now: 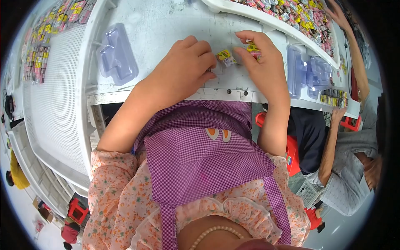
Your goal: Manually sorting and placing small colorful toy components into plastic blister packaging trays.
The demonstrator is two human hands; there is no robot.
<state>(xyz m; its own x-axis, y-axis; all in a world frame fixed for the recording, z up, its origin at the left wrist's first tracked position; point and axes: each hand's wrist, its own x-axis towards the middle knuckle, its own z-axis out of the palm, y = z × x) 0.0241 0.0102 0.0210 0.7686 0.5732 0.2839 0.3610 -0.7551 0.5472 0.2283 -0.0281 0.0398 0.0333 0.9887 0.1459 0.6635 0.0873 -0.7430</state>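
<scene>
My left hand (pixel 183 68) is over the white tabletop (pixel 158 25), its fingers curled together. Something small and pale shows at its fingertips, too hidden to name. Between my hands lies a small yellow-and-white wrapped piece (pixel 226 57), close to my right thumb. My right hand (pixel 266 62) is bent with thumb and forefinger apart. Yellow-and-pink wrapped pieces (pixel 253 49) sit within its curve and seem to be held by its partly hidden other fingers.
An empty clear plastic tray (pixel 121 54) lies left, by a white perforated crate (pixel 54 108). More clear trays (pixel 296 68) lie right. Colourful wrapped pieces (pixel 300 16) fill a white bin at the back right. A co-worker's arm (pixel 354 62) reaches along the right side.
</scene>
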